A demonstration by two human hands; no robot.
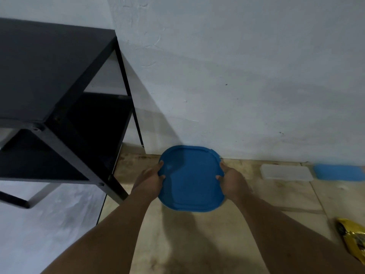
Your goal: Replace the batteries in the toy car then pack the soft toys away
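A blue container lid (190,178), square with rounded corners, is held over the tiled floor close to the wall. My left hand (151,179) grips its left edge and my right hand (231,177) grips its right edge, thumbs on top. What lies under the lid is hidden. No toy car or soft toys are in view.
A black two-tier table (45,80) stands at the left, its legs right beside my left arm. A clear plastic lid (286,172) and a blue box (338,172) lie by the wall at the right. A gold packet (353,242) lies at the right edge.
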